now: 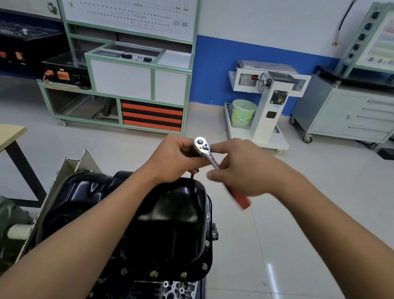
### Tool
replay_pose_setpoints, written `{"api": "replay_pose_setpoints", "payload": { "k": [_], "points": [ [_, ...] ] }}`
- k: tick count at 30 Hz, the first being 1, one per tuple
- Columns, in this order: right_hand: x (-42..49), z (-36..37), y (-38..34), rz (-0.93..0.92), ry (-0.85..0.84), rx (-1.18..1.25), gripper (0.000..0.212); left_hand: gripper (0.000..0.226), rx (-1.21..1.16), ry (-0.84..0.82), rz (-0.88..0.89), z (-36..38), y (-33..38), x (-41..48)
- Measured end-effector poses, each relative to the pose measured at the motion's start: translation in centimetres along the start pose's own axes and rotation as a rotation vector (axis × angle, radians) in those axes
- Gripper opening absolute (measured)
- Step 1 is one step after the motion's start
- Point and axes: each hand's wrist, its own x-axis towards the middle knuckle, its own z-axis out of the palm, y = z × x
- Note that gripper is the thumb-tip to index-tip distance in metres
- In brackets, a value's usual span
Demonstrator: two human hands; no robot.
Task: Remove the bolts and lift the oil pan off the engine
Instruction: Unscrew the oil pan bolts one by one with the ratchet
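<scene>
Holding the ratchet up over the far end of the oil pan, you have both hands on it. Your left hand curls round the part just under the chrome head, a dark shaft poking out below your fist toward the pan's rim. Your right hand wraps the shank, forefinger reaching to the head, the red handle jutting from under your palm, blurred. The black pan sits on the engine, bolts in its near flange.

Mounted on the head, wide-angle, facing forward and down. Close above the oil pan, with the tiled floor and green-framed stand well beyond it.
</scene>
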Motion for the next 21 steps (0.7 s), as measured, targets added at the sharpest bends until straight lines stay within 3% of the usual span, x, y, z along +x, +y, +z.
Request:
{"api": "replay_pose_setpoints", "payload": {
  "k": [3, 6, 10, 14, 18, 21],
  "points": [
    [0.8, -1.2, 1.0, 0.055, 0.093, -0.347, 0.034, 0.013, -0.031, -0.047, -0.052, -0.1, 0.0, 0.0],
    [1.6, -0.8, 1.2, 0.005, 0.208, -0.542, 0.044, 0.022, -0.027, -0.06, -0.085, -0.1, 0.1, 0.0],
    [3.1, -0.7, 2.2, -0.077, 0.175, -0.458, 0.068, 0.021, -0.031, -0.081, -0.091, 0.0, 0.0, 0.0],
    [3.8, -0.5, 2.6, -0.178, 0.126, -0.308, 0.074, 0.02, -0.014, -0.106, -0.092, -0.2, -0.1, 0.1],
    [3.9, -0.3, 2.6, -0.239, 0.103, -0.185, 0.065, 0.016, 0.023, -0.122, -0.111, -0.3, 0.0, 0.1],
    [3.7, -0.6, 2.4, -0.23, 0.096, -0.225, 0.049, 0.011, 0.012, -0.086, -0.097, -0.3, -0.1, 0.1]
  ]
}}
